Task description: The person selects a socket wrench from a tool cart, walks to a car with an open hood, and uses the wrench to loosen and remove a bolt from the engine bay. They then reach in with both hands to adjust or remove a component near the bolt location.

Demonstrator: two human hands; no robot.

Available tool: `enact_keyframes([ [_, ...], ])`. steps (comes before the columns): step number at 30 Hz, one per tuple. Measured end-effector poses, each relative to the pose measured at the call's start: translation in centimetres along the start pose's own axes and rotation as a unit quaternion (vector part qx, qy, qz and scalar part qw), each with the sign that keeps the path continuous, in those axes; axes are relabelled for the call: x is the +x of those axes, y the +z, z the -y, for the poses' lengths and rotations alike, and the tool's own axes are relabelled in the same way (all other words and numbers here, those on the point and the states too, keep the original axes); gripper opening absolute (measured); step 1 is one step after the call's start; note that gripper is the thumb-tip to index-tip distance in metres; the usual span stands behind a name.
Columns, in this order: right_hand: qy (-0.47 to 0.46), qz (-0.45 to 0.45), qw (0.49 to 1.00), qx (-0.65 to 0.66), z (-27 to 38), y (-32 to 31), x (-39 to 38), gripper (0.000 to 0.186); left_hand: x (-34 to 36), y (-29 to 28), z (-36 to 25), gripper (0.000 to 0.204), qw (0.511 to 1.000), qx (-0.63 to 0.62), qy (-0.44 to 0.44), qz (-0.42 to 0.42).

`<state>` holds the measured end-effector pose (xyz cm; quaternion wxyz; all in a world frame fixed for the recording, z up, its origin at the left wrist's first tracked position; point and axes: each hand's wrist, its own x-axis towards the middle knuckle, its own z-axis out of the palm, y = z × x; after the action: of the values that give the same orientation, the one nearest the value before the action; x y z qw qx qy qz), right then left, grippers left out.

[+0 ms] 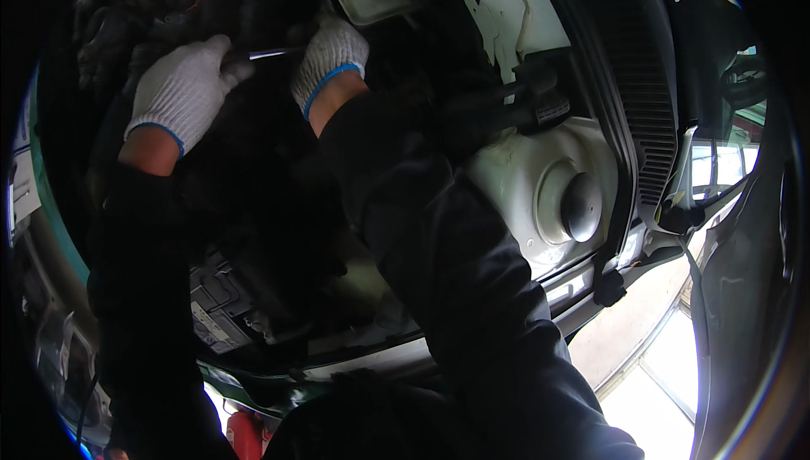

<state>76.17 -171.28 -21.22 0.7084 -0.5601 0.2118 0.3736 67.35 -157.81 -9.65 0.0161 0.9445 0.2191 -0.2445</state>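
My left hand (pixel 181 93), in a white knit glove with a blue cuff, is closed on a slim shiny metal tool (pixel 268 54) in the upper left of the engine bay. The tool points right, toward my right hand (pixel 331 62), gloved the same way. That hand's fingers curl down into the dark beside a pale metal-rimmed part (pixel 354 0); what they grip is hidden. Dark engine parts (pixel 118 46) surround both hands, too dim to tell apart.
A pale strut tower (pixel 506 181) with a round cap is at the right, beside a slatted cowl (pixel 633 89). A battery-like box (pixel 215 316) lies low at the left, behind the front body edge (pixel 363 363). A red cylinder (pixel 245 435) stands below, outside the car.
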Motion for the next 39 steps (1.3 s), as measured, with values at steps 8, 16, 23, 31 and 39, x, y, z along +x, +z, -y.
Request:
enact_keyframes([
  [8,0.057,-0.061,0.96,0.268,1.4,2.0,-3.8,0.031,-0.8,-2.6,-1.8,0.038,0.994,0.054,0.036,-0.093],
  [16,0.075,-0.024,0.919,0.387,-1.0,2.4,-3.0,0.034,-1.4,-3.8,-3.1,0.039,0.994,0.045,0.031,-0.092],
  [23,0.03,0.067,0.93,0.36,-3.4,1.3,2.3,0.04,-1.9,-3.1,-2.9,0.041,0.994,0.018,0.027,-0.102],
  [31,0.024,-0.049,0.922,0.384,-1.0,2.1,-1.2,0.033,-0.5,0.6,-1.1,0.054,0.998,-0.036,-0.032,0.05],
  [39,0.019,-0.047,0.919,0.39,-1.1,2.2,-1.0,0.026,0.3,2.9,0.3,0.046,1.0,-0.002,0.02,0.018],
])
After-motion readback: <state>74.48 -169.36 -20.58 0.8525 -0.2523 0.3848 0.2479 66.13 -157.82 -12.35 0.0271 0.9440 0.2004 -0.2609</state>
